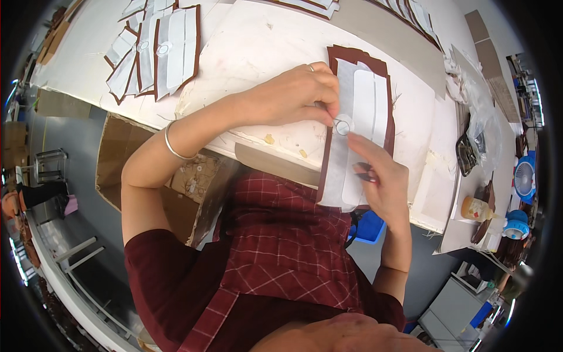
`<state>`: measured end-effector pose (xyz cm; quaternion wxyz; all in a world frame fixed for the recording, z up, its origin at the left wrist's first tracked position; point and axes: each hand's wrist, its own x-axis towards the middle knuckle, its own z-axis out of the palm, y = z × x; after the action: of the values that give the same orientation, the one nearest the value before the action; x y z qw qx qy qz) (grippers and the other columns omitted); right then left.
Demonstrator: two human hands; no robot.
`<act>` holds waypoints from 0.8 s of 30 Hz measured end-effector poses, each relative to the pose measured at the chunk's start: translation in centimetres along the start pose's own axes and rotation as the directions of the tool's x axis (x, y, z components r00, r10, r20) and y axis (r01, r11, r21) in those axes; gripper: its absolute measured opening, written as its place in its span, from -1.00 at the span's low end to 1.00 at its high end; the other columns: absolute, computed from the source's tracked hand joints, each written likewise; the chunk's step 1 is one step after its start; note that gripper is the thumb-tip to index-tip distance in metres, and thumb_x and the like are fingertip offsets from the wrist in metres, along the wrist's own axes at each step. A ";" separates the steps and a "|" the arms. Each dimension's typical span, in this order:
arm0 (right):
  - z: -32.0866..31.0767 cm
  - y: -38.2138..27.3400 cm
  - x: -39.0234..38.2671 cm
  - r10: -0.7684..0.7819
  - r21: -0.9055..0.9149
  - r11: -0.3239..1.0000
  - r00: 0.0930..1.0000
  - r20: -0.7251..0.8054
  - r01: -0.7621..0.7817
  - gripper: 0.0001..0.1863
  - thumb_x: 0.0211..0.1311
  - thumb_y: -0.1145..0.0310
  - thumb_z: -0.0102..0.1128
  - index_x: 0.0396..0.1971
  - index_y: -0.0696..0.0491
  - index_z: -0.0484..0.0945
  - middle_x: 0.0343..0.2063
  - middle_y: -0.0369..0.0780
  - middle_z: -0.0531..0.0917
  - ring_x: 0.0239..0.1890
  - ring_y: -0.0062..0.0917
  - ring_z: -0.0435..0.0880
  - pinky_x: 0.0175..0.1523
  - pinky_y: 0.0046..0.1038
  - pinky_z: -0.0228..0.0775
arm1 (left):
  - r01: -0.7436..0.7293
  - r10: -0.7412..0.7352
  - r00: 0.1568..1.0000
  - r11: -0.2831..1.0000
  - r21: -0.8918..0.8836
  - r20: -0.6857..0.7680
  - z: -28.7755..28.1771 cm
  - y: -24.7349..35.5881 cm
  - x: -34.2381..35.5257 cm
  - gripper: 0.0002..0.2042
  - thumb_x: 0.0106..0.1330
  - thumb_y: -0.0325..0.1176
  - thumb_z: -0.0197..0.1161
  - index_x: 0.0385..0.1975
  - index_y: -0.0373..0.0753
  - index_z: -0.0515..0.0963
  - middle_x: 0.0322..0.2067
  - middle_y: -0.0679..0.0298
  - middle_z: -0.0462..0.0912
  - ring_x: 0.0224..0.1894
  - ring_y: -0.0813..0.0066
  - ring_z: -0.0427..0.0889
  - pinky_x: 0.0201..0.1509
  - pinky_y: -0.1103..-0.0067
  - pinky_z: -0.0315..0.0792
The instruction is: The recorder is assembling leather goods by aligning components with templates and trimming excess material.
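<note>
A stack of brown-edged panels with pale grey and white backing (369, 105) lies on the table in front of me. On the top panel is a small round ring (342, 127). My left hand (302, 95) reaches in from the left, thumb and fingers pinched at the ring's edge; what is between the fingertips is too small to make out. My right hand (381, 179) is at the panel's right side, index finger stretched to just below the ring. Curled in its other fingers is a small dark tool (366, 172), mostly hidden by the hand.
More brown-edged panels (176, 50) lie spread at the far left. An open cardboard box (126, 149) stands below the table's left edge. To the right are clear plastic wrap (484, 126), a yellowish bottle (476, 209) and blue fans (525, 178). A blue bin (370, 227) sits below the table.
</note>
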<state>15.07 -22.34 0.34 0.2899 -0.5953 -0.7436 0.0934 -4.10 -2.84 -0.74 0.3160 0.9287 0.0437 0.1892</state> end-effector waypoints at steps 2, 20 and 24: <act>-1.1 1.0 -0.4 0.136 0.236 0.961 0.990 0.046 -0.143 -0.54 -0.10 0.64 0.26 -0.09 0.09 0.60 -0.29 -0.23 0.73 -0.52 -0.56 0.63 -0.39 -0.62 0.43 | 0.052 -0.051 0.999 0.988 -0.147 0.012 -0.3 -0.1 0.1 -0.85 0.23 -0.31 0.38 -0.38 -0.24 0.59 -0.29 0.34 0.55 -0.05 0.33 0.47 0.05 0.43 0.41; -4.3 2.9 12.1 -0.008 -0.125 0.988 0.839 0.544 0.090 -0.67 0.25 0.12 0.28 -0.52 0.10 0.64 -0.75 -0.12 0.48 -0.66 -0.22 0.42 -0.47 -0.28 0.22 | 0.105 -0.117 0.992 0.973 -0.207 -0.048 0.4 -0.7 0.3 -0.81 0.41 -0.26 0.19 -0.30 -0.27 0.49 -0.34 0.25 0.51 -0.21 0.33 0.50 -0.11 0.43 0.39; -3.9 2.9 12.3 0.019 -0.111 0.992 0.818 0.575 0.055 -0.67 0.24 0.11 0.29 -0.50 0.08 0.66 -0.76 -0.13 0.47 -0.67 -0.25 0.41 -0.48 -0.30 0.21 | 0.109 -0.122 0.991 0.974 -0.197 -0.055 0.5 -0.7 0.4 -0.81 0.42 -0.26 0.18 -0.29 -0.27 0.50 -0.35 0.26 0.51 -0.21 0.33 0.50 -0.12 0.43 0.39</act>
<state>18.11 -10.74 6.04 0.0160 -0.5491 -0.8062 0.2198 -3.55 -2.51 -1.41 0.4136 0.8826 0.0896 0.2048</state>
